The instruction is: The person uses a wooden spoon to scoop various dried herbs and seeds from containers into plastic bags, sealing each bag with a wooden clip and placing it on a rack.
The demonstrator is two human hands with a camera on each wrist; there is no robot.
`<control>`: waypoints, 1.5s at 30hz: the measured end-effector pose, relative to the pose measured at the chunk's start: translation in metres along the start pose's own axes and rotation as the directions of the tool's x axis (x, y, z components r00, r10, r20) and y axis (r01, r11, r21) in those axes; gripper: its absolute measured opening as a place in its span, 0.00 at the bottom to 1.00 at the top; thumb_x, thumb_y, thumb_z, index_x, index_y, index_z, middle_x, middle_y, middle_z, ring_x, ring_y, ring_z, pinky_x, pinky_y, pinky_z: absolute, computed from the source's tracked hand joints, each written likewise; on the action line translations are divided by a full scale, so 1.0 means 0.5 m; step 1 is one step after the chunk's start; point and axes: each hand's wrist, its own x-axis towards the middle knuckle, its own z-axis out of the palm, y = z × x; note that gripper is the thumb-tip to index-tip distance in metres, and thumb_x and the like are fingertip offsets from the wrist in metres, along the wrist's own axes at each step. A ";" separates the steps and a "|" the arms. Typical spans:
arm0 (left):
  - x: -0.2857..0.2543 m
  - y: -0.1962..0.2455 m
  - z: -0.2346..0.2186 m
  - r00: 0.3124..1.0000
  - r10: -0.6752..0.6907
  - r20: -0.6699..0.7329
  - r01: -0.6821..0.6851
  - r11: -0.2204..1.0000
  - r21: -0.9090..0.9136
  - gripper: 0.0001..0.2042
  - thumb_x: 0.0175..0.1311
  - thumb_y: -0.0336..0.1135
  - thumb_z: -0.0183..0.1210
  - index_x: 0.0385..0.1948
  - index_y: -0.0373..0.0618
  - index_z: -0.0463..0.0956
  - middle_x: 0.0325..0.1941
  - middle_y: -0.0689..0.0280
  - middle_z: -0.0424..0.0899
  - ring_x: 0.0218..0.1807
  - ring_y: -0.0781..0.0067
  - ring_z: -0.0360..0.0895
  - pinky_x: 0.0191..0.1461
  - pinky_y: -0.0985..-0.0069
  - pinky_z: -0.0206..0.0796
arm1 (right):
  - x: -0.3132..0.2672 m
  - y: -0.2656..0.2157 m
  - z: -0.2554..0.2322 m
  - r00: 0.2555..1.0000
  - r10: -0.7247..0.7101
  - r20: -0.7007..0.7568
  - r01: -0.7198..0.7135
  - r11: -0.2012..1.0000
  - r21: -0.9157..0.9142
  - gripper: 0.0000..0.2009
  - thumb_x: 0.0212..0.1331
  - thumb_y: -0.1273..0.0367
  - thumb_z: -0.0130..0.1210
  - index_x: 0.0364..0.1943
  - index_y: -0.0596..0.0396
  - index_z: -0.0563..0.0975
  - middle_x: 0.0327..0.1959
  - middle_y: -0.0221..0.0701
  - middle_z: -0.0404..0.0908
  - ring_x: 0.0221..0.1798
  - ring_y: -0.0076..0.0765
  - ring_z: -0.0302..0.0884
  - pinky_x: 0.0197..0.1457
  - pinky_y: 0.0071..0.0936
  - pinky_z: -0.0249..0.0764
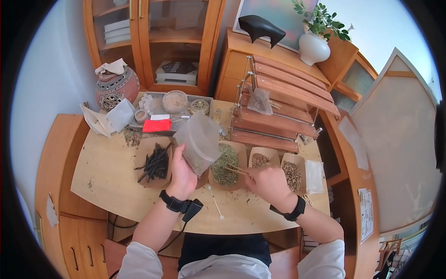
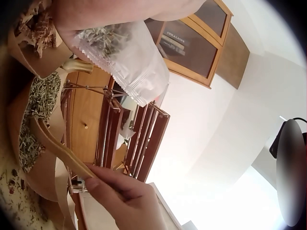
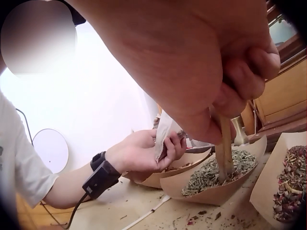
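Pinching the wooden tweezers (image 1: 237, 169) between thumb and fingers, your right hand (image 1: 272, 183) had a narrow grip on them, and their tips stood down in the green dried herb (image 1: 224, 172). Your left hand (image 1: 183, 174) gripped a translucent bag (image 1: 197, 139), tilted, with its thumb pressed against the side; the left wrist view showed some green herb inside it. That bag lay at ten o'clock from the herb, close beside the paper tray (image 1: 240, 151) that bore the herb on the table (image 1: 111, 172).

At three o'clock from that tray you had a smaller tray of reddish-brown pieces (image 1: 260, 160), and past it, also near three o'clock, a tray of brown bits (image 1: 291, 176) with a clear packet (image 1: 315, 176) just beside it. A tray of black pods (image 1: 154, 162) sat at nine o'clock. A white-ended stick (image 1: 214, 202) lay at seven o'clock, near your left wrist, among scattered crumbs.

Farther out, a red packet (image 1: 157, 125) lay at ten o'clock by a grey tray (image 1: 209, 101) of small containers, with a patterned clay pot (image 1: 117, 88) beyond. Between one and two o'clock stood a slatted wooden rack (image 1: 274, 132), and behind it, at one o'clock, a white vase (image 1: 314, 48) of leafy stems.
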 end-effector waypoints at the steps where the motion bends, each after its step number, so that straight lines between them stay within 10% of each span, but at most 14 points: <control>1: -0.003 0.002 0.006 1.000 0.005 -0.011 -0.005 1.000 0.009 0.24 0.74 0.46 0.42 0.66 0.42 0.62 0.66 0.62 0.72 0.67 0.62 0.68 0.71 0.64 0.58 | 0.004 0.003 -0.002 1.000 0.015 -0.008 -0.015 1.000 0.008 0.04 0.53 0.68 0.59 0.30 0.48 0.83 0.17 0.34 0.78 0.21 0.42 0.79 0.28 0.37 0.75; 7: 0.004 -0.004 -0.005 1.000 -0.013 0.006 0.013 1.000 0.000 0.25 0.74 0.46 0.42 0.66 0.43 0.62 0.67 0.63 0.71 0.68 0.62 0.68 0.71 0.64 0.57 | 0.023 -0.026 0.022 0.993 -0.067 -0.098 0.075 0.994 0.079 0.04 0.53 0.68 0.59 0.29 0.49 0.83 0.18 0.35 0.78 0.23 0.44 0.79 0.29 0.38 0.75; 17: -0.003 0.002 0.003 0.999 -0.026 0.023 0.026 1.000 0.000 0.25 0.74 0.46 0.42 0.66 0.44 0.62 0.67 0.63 0.71 0.68 0.62 0.68 0.71 0.63 0.58 | -0.012 0.058 -0.055 0.866 0.440 0.237 -0.494 0.826 0.272 0.15 0.59 0.60 0.58 0.41 0.57 0.85 0.30 0.46 0.84 0.35 0.50 0.84 0.42 0.37 0.78; 23: 0.001 0.000 -0.001 0.999 -0.033 0.037 0.034 0.999 -0.013 0.24 0.74 0.46 0.42 0.66 0.44 0.63 0.66 0.63 0.72 0.67 0.62 0.68 0.71 0.63 0.58 | -0.005 0.085 -0.021 0.783 0.426 0.452 -0.596 0.720 0.354 0.15 0.59 0.59 0.55 0.39 0.54 0.85 0.29 0.46 0.84 0.34 0.53 0.82 0.42 0.39 0.77; 45: -0.008 0.005 0.014 0.999 -0.044 0.009 0.044 0.999 0.004 0.25 0.74 0.45 0.42 0.67 0.43 0.61 0.67 0.62 0.71 0.68 0.62 0.67 0.72 0.65 0.57 | 0.002 0.062 0.093 0.917 0.315 0.246 -0.399 0.759 0.515 0.17 0.66 0.58 0.55 0.49 0.54 0.82 0.36 0.44 0.85 0.40 0.47 0.83 0.45 0.37 0.77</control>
